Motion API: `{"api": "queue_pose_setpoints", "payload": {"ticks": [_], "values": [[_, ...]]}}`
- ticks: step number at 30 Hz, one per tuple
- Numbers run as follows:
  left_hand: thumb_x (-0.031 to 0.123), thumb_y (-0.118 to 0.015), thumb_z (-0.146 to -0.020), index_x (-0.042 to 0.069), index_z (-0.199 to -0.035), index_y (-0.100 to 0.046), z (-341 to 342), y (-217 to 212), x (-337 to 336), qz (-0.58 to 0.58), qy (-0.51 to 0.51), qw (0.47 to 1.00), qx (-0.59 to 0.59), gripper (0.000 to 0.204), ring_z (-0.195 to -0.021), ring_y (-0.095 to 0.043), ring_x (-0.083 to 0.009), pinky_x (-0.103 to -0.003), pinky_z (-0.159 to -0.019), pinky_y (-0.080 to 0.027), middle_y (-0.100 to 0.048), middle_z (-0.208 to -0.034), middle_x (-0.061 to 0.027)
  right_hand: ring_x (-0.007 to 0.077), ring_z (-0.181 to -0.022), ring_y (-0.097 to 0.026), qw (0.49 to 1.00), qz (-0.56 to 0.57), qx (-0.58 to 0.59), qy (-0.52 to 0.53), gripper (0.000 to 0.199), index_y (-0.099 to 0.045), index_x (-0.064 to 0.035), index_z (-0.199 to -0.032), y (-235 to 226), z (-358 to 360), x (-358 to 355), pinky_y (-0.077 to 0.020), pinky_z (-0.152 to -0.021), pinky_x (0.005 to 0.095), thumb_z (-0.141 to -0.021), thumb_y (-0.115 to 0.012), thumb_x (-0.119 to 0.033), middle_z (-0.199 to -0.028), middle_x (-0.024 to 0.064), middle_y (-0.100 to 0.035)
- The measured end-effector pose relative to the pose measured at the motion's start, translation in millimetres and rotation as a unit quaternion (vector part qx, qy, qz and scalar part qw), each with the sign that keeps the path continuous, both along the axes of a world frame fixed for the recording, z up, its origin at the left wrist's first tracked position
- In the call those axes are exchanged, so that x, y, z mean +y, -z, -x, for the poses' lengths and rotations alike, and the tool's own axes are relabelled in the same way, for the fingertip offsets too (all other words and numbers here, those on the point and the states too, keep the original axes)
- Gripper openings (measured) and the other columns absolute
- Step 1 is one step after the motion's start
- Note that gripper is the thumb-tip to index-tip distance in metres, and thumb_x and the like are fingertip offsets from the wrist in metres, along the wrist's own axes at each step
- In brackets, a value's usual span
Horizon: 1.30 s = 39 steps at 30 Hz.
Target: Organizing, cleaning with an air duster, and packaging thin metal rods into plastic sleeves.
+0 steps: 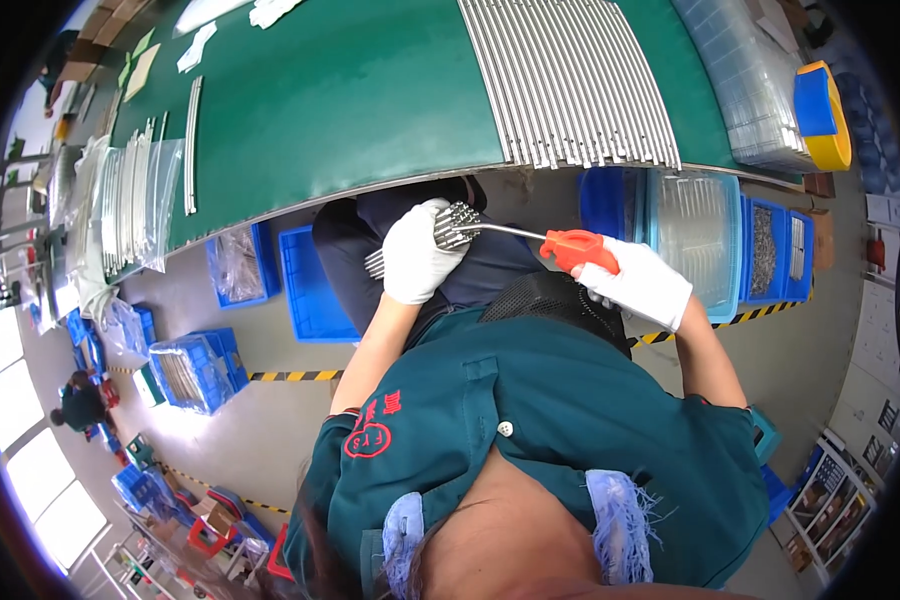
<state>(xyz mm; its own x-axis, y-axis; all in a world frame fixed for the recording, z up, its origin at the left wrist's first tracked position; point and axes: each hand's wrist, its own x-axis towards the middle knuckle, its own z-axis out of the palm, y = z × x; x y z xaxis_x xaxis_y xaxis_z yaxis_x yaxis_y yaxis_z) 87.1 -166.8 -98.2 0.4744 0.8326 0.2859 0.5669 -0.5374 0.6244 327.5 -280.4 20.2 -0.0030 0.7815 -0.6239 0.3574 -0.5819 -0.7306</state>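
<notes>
My left hand [418, 258], in a white glove, is closed around a bundle of thin metal rods [456, 224] above my lap. The rod ends point toward the right, and the other ends show below the glove. My right hand [642, 287], also gloved in white, grips a red-handled air blow gun [576, 250]. Its long thin metal nozzle reaches left to the rod ends; whether the tip touches them I cannot tell. Beyond my hands, a row of long metal rods [570, 85] lies side by side on the green-topped table [360, 100].
Clear plastic packaging [745, 90] and a blue-and-yellow tape roll [823, 115] sit at the table's right end. Bagged rods [135, 205] lie at the left. Below the table stand a blue crate [315, 290] and a light-blue bin [692, 240]. A person [82, 403] is far left.
</notes>
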Motion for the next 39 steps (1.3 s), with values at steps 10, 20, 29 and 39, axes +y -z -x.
{"api": "queue_pose_setpoints", "payload": {"ticks": [10,20,29,39], "values": [[0.013,-0.077,-0.062,0.007,-0.097,-0.061,-1.0,-2.0,1.3,0.012,0.001,1.0,0.011,0.039,-0.074,-0.063,-0.0281,-0.035,-0.067,-0.051,-0.062,-0.082,-0.0094,0.0126,-0.062,-0.058,0.998,0.005,-0.062,0.021,0.048,-0.059,-0.0064,-0.118,4.1,-2.1,6.1,-0.0474,-0.062,0.0281,-0.085,-0.062,-0.041,-0.074,0.0047,-0.063],[0.014,-0.078,-0.062,0.006,-0.097,-0.061,-1.1,-1.7,1.2,0.014,-0.006,1.0,0.002,0.039,-0.075,-0.064,-0.028,-0.035,-0.068,-0.052,-0.063,-0.084,-0.0098,0.0096,-0.06,-0.054,1.0,-0.001,-0.019,0.007,0.047,-0.059,-0.009,-0.122,2.7,1.7,6.3,-0.0458,-0.059,0.0265,-0.086,-0.062,-0.039,-0.072,0.0025,-0.061],[0.015,-0.076,-0.062,0.007,-0.096,-0.061,1.7,-3.0,4.1,0.033,0.017,0.999,0.022,0.038,-0.075,-0.064,-0.0282,-0.035,-0.068,-0.052,-0.064,-0.082,-0.0094,0.0085,-0.061,-0.054,0.998,0.008,-0.059,0.014,0.046,-0.058,-0.0088,-0.122,2.6,0.1,12.7,-0.0454,-0.058,0.0251,-0.086,-0.063,-0.037,-0.073,0.0016,-0.061],[0.015,-0.07,-0.068,0.005,-0.098,-0.059,10.2,-22.1,25.5,0.167,0.134,0.976,0.044,0.033,-0.071,-0.064,-0.0253,-0.032,-0.068,-0.051,-0.064,-0.079,-0.0105,0.0083,-0.061,-0.053,0.998,0.061,0.007,0.027,0.045,-0.059,-0.008,-0.12,-9.3,0.4,15.0,-0.0461,-0.059,0.0247,-0.087,-0.061,-0.038,-0.074,0.0005,-0.061]]}}
